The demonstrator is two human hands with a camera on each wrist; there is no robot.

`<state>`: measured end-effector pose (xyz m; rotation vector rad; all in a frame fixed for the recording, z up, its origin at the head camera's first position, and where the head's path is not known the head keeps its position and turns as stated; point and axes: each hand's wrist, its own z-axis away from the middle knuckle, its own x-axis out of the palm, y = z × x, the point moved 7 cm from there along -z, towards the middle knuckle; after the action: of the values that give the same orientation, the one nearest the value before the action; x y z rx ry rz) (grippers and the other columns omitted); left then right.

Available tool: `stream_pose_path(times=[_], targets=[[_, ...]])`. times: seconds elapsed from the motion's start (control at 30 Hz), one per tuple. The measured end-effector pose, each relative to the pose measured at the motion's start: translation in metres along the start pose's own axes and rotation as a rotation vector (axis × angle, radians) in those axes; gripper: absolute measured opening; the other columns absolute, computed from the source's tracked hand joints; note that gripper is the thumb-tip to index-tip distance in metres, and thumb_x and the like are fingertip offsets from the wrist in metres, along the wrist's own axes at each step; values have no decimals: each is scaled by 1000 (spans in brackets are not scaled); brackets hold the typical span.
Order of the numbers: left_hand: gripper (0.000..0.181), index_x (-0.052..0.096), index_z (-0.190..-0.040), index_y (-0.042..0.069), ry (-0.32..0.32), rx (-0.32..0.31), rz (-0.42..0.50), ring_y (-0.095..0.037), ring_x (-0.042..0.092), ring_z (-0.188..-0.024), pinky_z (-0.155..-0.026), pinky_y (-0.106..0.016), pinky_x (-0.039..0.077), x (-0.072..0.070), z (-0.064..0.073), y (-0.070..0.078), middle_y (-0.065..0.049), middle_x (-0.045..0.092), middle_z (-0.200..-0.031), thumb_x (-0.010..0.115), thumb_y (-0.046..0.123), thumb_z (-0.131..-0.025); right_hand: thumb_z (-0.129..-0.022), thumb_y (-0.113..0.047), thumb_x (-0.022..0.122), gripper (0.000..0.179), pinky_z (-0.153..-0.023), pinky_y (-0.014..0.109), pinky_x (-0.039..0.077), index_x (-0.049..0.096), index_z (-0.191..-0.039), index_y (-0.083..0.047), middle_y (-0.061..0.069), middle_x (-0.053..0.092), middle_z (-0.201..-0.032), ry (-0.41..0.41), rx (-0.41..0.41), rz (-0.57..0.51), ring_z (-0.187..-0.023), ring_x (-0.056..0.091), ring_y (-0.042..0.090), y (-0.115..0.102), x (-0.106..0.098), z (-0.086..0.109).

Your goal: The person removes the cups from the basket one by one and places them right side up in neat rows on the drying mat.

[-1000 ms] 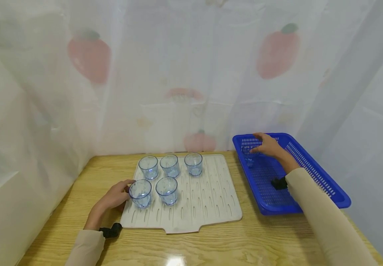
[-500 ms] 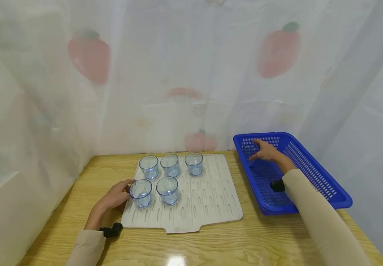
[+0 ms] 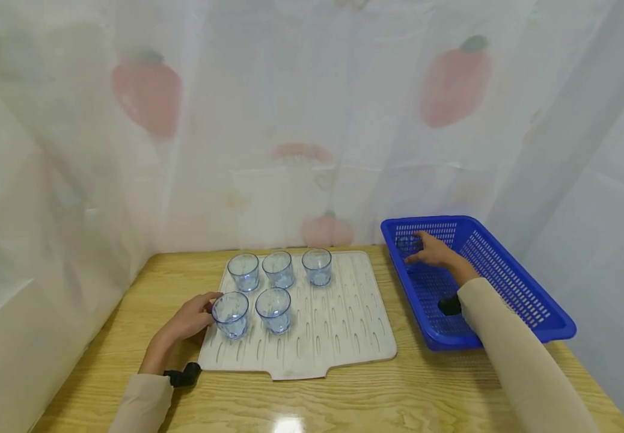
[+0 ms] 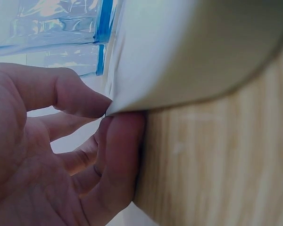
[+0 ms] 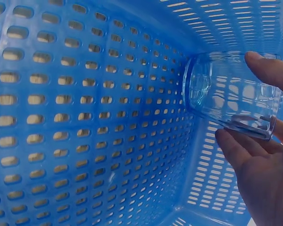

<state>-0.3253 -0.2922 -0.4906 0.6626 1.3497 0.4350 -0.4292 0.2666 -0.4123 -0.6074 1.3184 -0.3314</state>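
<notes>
My left hand [image 3: 187, 317] is at the left edge of a pale ridged drying mat [image 3: 339, 319]. In the left wrist view, its thumb and fingers pinch the mat's edge. Right beside that hand stands a blue-tinted glass [image 3: 230, 319], one of several upright on the mat. My right hand [image 3: 436, 252] reaches into the back left corner of a blue plastic basket [image 3: 417, 313]. Its thumb and fingers lie on opposite sides of another clear glass [image 5: 231, 94], whose base is close to the perforated basket floor.
The basket stands right of the mat on a wooden table [image 3: 236, 403]. A translucent curtain [image 3: 290, 198] with fruit prints hangs behind the table, with more sheeting along both sides. Black straps [image 3: 184, 375] are on the wrists.
My right hand has gone lower into the basket's back left corner, around the glass. The left hand and the glasses on the mat have stayed in place.
</notes>
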Motion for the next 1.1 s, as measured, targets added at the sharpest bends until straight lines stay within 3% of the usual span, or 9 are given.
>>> stream_pose_path(times=[0.67,1.1], targets=[[67,44,-150,-6,-28,-30,63,-23,60,-72,-57,-37,54,2,2,1,-20,63,-107,55,-2,-84,-89,-11,72,88,-113,68,36,22,-156,15,42,37,-152,67,-51,2,-140,37,59,-1,-16,6],[66,46,-148,-7,-21,-13,32,-24,60,-83,-63,-35,54,0,2,3,-21,64,-109,56,0,-83,-94,-13,69,89,-109,70,39,14,-160,9,41,34,-155,100,-82,29,-141,37,59,-28,-39,23]])
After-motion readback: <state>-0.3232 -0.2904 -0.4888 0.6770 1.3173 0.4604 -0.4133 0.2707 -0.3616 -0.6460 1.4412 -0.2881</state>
